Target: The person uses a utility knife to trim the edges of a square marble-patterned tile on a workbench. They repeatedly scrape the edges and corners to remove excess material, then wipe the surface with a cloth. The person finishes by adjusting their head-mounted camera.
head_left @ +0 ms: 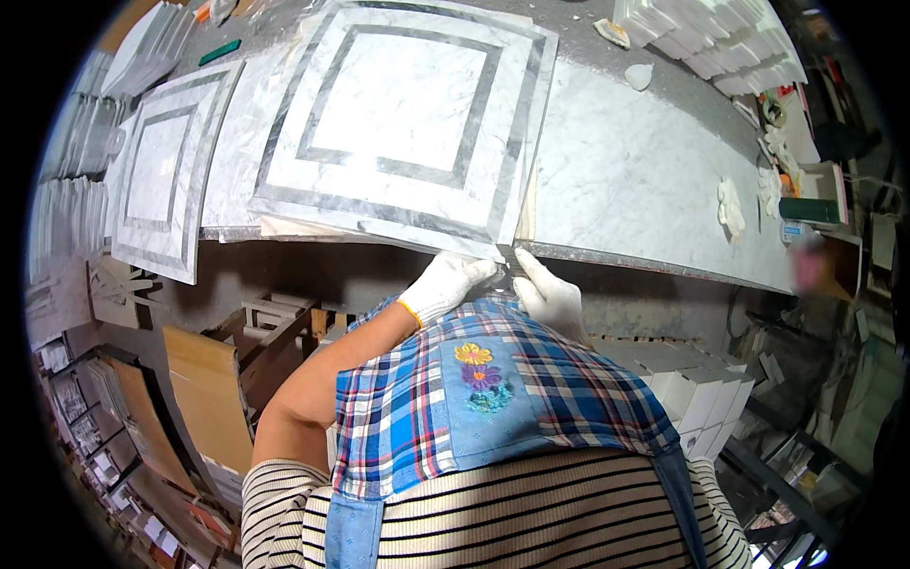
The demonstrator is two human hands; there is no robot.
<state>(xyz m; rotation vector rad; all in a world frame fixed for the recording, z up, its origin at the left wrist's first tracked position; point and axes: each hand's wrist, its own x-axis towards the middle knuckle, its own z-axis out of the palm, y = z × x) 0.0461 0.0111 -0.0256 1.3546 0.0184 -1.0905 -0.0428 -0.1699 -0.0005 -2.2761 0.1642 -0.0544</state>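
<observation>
A large square marble panel (398,104), white with grey inlaid frames, lies tilted on the workbench with its near corner at the front edge. Both my hands wear white knit gloves and meet at that corner. My left hand (447,287) is closed just below it, fingertips around something small and greyish that I cannot make out. Against the corner's right side, my right hand (552,302) is closed too, thumb and fingers pinched toward the same spot. What the fingertips grip is mostly hidden.
A smaller inlaid panel (166,166) lies at the left. White marble slab (635,161) covers the bench's right side, with a spare glove (729,209) on it. Stacked tiles (720,43) stand far right, more tiles (66,228) at left. White boxes (697,398) sit below the bench.
</observation>
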